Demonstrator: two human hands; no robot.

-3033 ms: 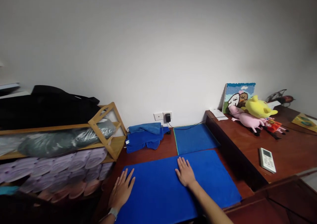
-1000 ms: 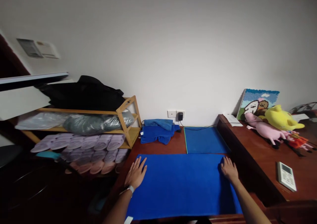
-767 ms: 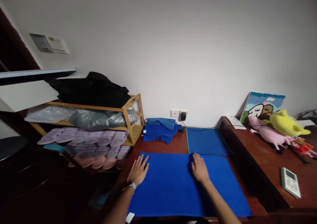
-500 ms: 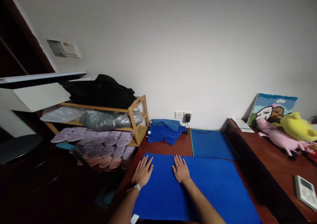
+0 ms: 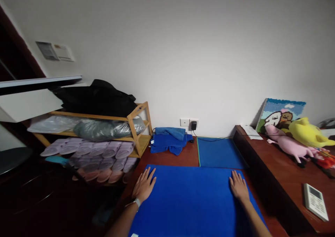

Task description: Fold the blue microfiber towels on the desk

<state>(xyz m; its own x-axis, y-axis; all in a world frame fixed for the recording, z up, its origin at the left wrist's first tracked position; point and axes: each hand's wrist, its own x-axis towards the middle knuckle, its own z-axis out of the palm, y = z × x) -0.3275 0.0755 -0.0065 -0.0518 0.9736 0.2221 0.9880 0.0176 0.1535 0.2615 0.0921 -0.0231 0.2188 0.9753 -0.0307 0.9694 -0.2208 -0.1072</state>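
A bright blue towel [image 5: 191, 198] lies spread flat on the reddish-brown wooden table, a small white tag at its near left corner. On its far left corner rests my left hand [image 5: 143, 185], fingers apart, with a watch on the wrist. My right hand [image 5: 239, 187] lies flat near the towel's far right corner, fingers stretched out and holding nothing. Behind the towel sit a crumpled pile of blue cloths [image 5: 169, 141] and, to the right of it, a flat darker blue cloth [image 5: 220, 152] with a green edge.
A wooden shoe rack [image 5: 143, 146] with lilac and pink slippers stands at left, a black bag [image 5: 98, 99] on top. On the raised ledge at right are plush toys [image 5: 284, 142], a picture [image 5: 281, 115] and a white remote [image 5: 315, 201]. A black adapter [image 5: 193, 125] is plugged into the wall.
My right hand has slid rightward across the towel, from near its middle to the far right corner. My left hand stays at the left corner. The view has shifted slightly right.
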